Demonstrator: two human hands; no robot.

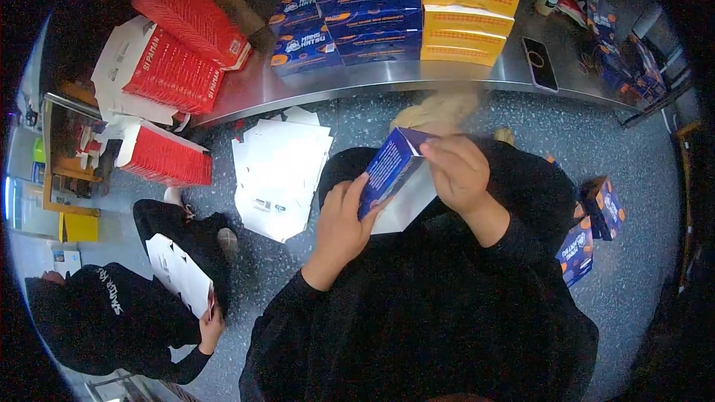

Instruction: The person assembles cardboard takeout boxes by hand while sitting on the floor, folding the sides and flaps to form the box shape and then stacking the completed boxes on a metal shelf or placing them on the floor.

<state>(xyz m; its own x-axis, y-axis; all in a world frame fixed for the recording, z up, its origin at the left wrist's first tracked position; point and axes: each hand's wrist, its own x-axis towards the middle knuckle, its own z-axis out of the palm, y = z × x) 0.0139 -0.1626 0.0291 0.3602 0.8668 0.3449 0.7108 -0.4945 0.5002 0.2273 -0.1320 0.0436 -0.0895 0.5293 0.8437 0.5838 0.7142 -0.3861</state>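
Observation:
A blue cardboard box point(389, 167), partly folded, is tilted over my lap. Its white inner side shows toward the right. My left hand point(341, 225) grips the lower left of the box, thumb on the near edge and fingers on the blue panel. At the far upper end, my right hand point(463, 179) pinches the box's edge, its fingers bent close together. The fingertips of that hand partly hide the corner they hold. To the left on the floor, nearest my left hand, lies a stack of flat white carton blanks point(277, 171).
A metal table point(257, 93) bears blue boxes point(372, 11), yellow boxes point(468, 18), red cartons point(175, 74) and a phone point(539, 64). More red cartons point(167, 156) stand on the left. Blue boxes point(605, 208) lie on the floor at right. A co-worker point(97, 320) sits at left holding a white blank point(180, 274).

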